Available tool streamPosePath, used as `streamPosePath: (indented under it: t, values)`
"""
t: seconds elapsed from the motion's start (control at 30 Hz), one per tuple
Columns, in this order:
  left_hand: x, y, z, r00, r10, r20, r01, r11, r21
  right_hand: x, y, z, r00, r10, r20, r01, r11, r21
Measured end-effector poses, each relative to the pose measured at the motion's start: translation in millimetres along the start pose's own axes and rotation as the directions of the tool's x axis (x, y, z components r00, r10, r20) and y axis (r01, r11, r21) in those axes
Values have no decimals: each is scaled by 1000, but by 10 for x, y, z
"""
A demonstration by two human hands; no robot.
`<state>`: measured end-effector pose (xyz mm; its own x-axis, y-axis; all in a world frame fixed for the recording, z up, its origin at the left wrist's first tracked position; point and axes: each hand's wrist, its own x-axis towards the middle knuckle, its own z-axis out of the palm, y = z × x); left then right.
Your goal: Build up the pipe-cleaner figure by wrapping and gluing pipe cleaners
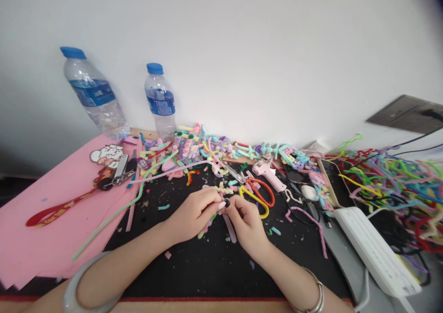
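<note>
Both hands meet above a black mat (194, 271), thumbs and fingertips pinched together. My left hand (197, 211) is closed on a pastel pipe cleaner piece (221, 189), whose fuzzy yellow, pink and green parts stick out above and below the fingers. My right hand (249, 223) pinches the same piece from the other side, its dark-nailed thumb beside the left thumb. A lilac pipe cleaner end (229, 228) hangs down between the hands. The exact spot under the fingertips is hidden. Scissors with red and yellow handles (265, 194) lie just beyond my right hand.
A pink glue gun (270, 174) lies behind the scissors. Pipe cleaners (391, 179) heap at the right beside a phone (335, 181) and a white power strip (377, 250). Two water bottles (161, 101) stand by the wall. Pink sheets (44, 211) cover the left.
</note>
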<state>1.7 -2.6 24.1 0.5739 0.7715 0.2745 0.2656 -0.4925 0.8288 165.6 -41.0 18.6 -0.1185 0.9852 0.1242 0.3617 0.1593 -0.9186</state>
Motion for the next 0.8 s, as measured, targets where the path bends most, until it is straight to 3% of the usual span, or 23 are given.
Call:
streamPosePath:
  t: [0.23, 0.63, 0.8]
  values:
    - [-7, -29, -4, 999, -33, 34, 35, 998, -58, 3, 7, -48, 996, -84, -36, 80, 990, -116]
    - [-25, -35, 16, 989, -110, 100, 118, 990, -75, 7, 10, -46, 995, -89, -55, 80, 986, -148]
    - [-31, -30, 8, 991, -98, 87, 101, 994, -36, -4, 12, -44, 994, -95, -51, 85, 983, -165]
